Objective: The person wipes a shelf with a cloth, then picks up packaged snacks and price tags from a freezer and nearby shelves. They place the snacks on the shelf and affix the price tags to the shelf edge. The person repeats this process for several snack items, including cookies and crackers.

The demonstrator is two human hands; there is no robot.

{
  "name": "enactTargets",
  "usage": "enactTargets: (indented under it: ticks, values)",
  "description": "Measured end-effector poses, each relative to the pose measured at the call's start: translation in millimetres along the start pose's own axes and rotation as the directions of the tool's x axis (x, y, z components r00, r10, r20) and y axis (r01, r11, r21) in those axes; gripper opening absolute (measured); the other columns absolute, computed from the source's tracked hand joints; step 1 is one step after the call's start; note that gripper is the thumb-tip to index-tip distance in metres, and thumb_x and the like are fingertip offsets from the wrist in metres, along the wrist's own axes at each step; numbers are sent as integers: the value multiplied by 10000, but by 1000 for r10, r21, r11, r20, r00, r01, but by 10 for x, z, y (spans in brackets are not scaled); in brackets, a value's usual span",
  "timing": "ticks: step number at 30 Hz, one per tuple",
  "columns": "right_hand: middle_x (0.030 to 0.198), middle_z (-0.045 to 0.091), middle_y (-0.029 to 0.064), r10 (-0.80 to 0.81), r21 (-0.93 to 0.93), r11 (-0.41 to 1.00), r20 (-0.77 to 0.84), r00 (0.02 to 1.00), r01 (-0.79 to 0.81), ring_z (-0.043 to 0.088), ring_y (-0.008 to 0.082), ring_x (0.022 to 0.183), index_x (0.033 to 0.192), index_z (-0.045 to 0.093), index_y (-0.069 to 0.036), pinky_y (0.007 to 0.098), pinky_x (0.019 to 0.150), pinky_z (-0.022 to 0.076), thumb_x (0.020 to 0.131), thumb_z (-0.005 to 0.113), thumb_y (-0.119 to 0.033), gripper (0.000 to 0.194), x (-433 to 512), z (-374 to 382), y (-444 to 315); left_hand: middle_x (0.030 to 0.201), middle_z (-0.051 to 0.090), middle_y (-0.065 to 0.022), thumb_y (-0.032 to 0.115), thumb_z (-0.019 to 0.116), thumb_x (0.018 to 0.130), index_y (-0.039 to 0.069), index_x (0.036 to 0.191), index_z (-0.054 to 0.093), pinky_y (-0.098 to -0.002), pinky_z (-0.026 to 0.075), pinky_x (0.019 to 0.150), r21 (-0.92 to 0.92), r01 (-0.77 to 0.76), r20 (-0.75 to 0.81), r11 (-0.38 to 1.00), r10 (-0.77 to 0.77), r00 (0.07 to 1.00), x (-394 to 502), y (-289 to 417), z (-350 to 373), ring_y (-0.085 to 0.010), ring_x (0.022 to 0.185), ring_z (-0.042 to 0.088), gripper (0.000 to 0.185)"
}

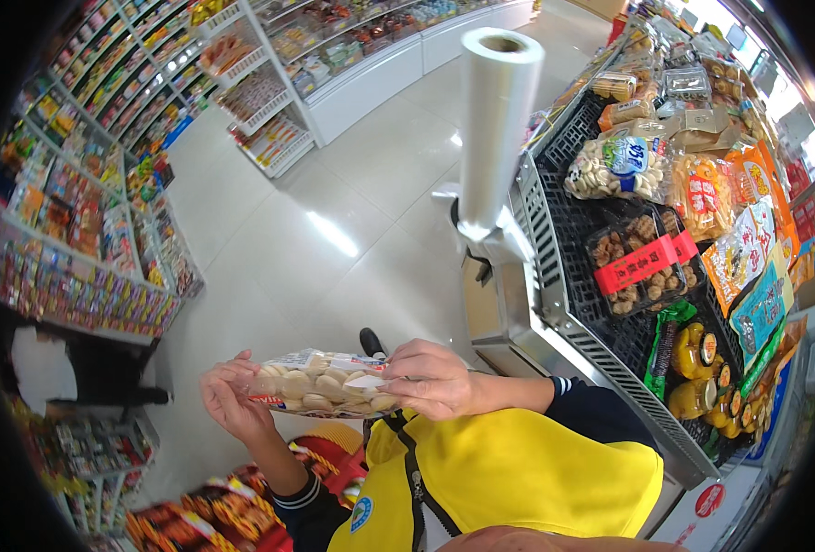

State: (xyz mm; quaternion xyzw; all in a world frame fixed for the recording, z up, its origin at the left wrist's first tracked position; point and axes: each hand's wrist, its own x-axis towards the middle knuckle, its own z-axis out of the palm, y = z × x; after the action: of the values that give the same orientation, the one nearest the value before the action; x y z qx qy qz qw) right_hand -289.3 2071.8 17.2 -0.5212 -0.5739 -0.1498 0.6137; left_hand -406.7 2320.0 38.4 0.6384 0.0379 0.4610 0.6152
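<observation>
A clear plastic bag of pale round snacks is stretched level between my two hands, in front of my yellow vest. My left hand grips its left end. At the right end my right hand pinches the bag, with a small white slip at the fingertips; whether the slip is stuck to the bag I cannot tell. Printed film with red, blue and white parts shows on the bag. A similar bag of pale snacks lies on the black crate display to the right.
A tall roll of clear plastic film stands at the metal display's corner. The display holds clear boxes with red bands, jars and snack bags. Packed shelves stand left, with a partly seen person. Red packages lie below left.
</observation>
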Motion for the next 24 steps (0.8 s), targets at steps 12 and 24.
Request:
enactTargets:
  ticks: [12,24]
  values:
    - [1016,586,174,10,-330,941,-198,980,-77,575,311,785,986,652,69,389,668,487,868,536,-144,269,1067,287,1811,665,549,-99,248,373,1002,36,825,471,-451,461,802,-257,126,495,958,19,869,2929,-1755,684,-205,631,556,293]
    - [1216,421,129,238,3,652,-950,201,-758,502,240,1076,1269,496,49,358,948,403,980,344,-208,416,1054,-359,3011,756,559,-78,173,376,1000,11,841,502,-359,446,826,-319,133,834,938,211,509,4175,-2434,3422,-175,747,548,260]
